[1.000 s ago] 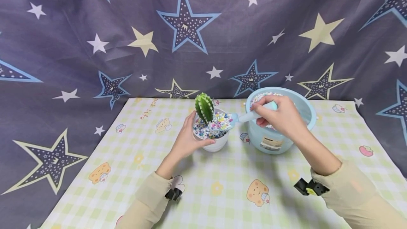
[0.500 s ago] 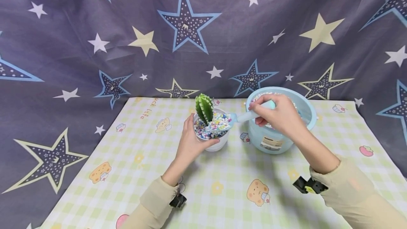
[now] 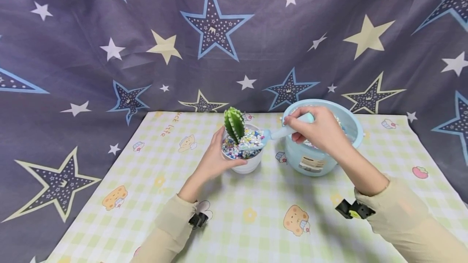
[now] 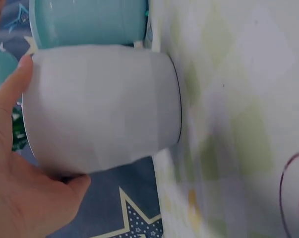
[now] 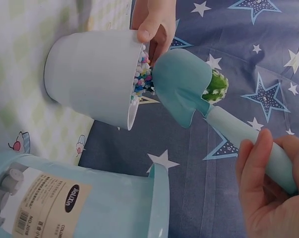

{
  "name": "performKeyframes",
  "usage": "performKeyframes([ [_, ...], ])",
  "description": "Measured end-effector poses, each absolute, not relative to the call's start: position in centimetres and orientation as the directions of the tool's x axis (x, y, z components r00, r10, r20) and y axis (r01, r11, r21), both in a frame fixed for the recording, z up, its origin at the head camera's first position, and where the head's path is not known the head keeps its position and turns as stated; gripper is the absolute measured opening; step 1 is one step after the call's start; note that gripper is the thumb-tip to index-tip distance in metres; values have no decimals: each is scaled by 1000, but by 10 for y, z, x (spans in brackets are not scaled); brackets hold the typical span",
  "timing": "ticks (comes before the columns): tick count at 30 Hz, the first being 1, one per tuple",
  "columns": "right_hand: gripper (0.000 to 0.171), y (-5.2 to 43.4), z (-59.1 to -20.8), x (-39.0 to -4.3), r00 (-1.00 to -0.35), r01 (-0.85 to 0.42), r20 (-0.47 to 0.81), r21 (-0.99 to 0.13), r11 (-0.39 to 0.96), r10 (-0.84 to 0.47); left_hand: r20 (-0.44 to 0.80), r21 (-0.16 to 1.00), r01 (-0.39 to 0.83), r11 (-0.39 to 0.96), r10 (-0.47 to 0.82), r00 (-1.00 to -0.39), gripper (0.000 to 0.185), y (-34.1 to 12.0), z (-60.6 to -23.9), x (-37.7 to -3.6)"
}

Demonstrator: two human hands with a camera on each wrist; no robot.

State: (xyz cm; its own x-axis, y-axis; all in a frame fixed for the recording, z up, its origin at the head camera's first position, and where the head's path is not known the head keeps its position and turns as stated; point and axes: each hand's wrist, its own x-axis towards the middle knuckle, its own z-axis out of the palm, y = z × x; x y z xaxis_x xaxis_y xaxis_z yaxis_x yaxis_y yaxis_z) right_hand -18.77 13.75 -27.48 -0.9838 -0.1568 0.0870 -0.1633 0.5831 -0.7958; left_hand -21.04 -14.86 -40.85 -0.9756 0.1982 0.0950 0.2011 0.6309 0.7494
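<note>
A small white pot (image 3: 245, 161) (image 4: 102, 106) (image 5: 92, 79) stands mid-table with a green cactus (image 3: 234, 123) (image 5: 217, 87) and coloured pebbles (image 3: 237, 148) (image 5: 142, 74) in it. My left hand (image 3: 213, 158) (image 4: 15, 183) holds the pot by its side, thumb at the rim. My right hand (image 3: 318, 129) (image 5: 268, 191) grips the handle of a light blue scoop (image 3: 272, 135) (image 5: 181, 84). The scoop's blade, loaded with pebbles, hovers over the pot's right rim. Just right of the pot stands a light blue bucket (image 3: 321, 161) (image 5: 85, 208) of pebbles.
A checked green-and-white tablecloth (image 3: 256, 214) with cartoon prints covers the table. A star-patterned purple cloth (image 3: 146, 52) hangs behind and drapes down both sides. The bucket carries a label (image 5: 42, 196) on its side.
The scoop's blade has crept slightly left and lower over the pot. The left hand stays on the pot, though its forearm has shifted a little.
</note>
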Motion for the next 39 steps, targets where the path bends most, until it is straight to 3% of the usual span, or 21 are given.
performKeyframes([
  [9,27,136,-274,-189,-983,-167,93,-812,558,-159,123,725,238,646,217,-968,128,-153,-409,-214],
  [24,27,134,-272,-190,-984,-150,72,-818,556,-161,151,734,146,663,51,-987,130,-130,-407,-197],
  [39,30,131,-265,-195,-982,-154,53,-787,597,-184,74,715,202,670,215,-974,133,-145,-403,-214],
])
